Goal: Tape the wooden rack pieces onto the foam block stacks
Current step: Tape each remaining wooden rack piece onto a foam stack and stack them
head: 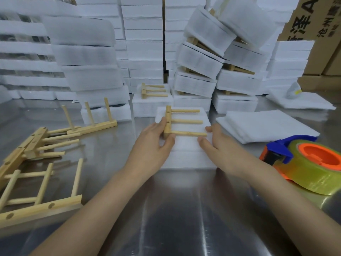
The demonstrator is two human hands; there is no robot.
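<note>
A: Nearest us, two bare forearms reach over the shiny steel table [175, 209]. What do the hands have?

B: The pale wooden rack piece with a square bar and three round pegs [181, 121] lies flat on the white foam block stack [186, 156] at the table's middle. Its bar is at nine o'clock and its pegs point to three. The left hand [153, 143] pinches the bar's near end between thumb and curled fingers. The right hand [215, 145] lies with loose, nearly straight fingers on the foam by the peg tips, gripping nothing.

A: So this is the seating step?

B: I judge so. Square the bar to the foam's nine o'clock edge with the pegs wholly inside the top face, then press down so the soft stack doesn't skew.

A: And the tape?

B: The orange-and-blue dispenser with its clear yellowish tape roll [304, 163] sits at four o'clock, near the right hand. That hand should fetch it while the left pins the rack. Loose wooden racks [36, 143] lie at eight o'clock, thin white foam sheets [265, 124] at two, and taped bundles [212, 58] lean at twelve.
</note>
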